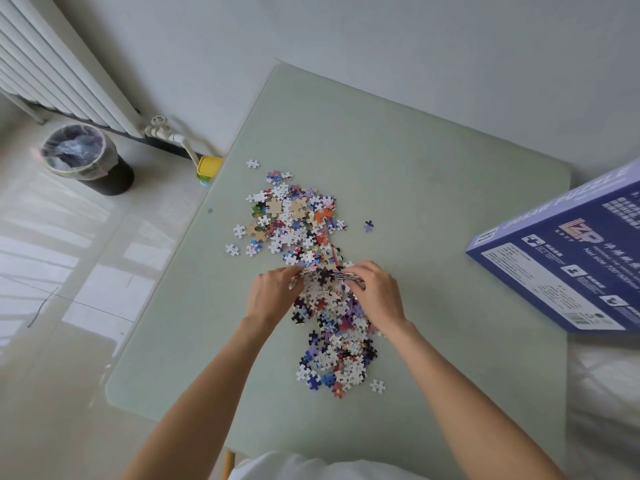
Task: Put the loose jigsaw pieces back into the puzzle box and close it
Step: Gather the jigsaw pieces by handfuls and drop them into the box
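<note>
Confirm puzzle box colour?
Blue-purple puzzle box with white print, shown in the head view.

Loose jigsaw pieces point(304, 230): long scattered heap down middle of pale green desk point(433, 161), many face down showing white or tan backs, others blue, purple, orange. Few strays apart from heap, one purple piece point(369, 225) alone to right. Puzzle box point(568, 258): blue, printed white text and labels, flat, at right desk edge, overhanging, partly out of frame.
</note>
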`<state>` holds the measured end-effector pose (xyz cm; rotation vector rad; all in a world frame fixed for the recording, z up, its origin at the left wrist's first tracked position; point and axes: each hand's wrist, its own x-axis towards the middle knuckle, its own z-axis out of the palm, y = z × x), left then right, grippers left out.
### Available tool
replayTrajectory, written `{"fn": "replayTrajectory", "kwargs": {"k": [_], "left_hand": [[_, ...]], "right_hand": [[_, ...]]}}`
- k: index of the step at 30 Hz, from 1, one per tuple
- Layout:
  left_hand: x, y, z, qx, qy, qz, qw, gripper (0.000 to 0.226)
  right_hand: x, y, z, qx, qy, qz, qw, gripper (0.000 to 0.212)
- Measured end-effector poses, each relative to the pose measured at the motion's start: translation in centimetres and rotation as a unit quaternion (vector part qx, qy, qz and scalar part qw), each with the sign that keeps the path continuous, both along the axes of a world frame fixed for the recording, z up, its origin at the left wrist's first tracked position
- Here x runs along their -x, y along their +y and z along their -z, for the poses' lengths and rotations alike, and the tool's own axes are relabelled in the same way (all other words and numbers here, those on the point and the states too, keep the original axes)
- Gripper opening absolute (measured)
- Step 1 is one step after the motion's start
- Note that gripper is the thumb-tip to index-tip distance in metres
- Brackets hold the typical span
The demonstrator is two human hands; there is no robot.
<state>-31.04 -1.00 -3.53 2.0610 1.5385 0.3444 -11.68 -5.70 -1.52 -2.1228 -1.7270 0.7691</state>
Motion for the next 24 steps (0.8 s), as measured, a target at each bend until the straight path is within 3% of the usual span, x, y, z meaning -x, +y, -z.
{"fn": "replayTrajectory", "kwargs": {"k": [12, 18, 24], "left_hand": [[1.7, -1.9, -2.2, 0.058, -0.064, -0.082, 0.993, 0.015], [-1.4, -4.5, -6.3, 0.041, -0.121, 0.005, 0.992, 0.015], [-9.3, -4.2, -12.9, -0.017, -0.212, 0.106, 0.971, 0.019]], "right_hand": [[-1.1, -3.7, -1.4, -0.013, 0.09, 0.071, 0.993, 0.025], [-3.5, -7.7, -4.4, -0.03, 0.111, 0.074, 0.991, 0.025], [-11.1, -10.7, -14.8, -0.168, 0.119, 0.089, 0.975, 0.022]]}}
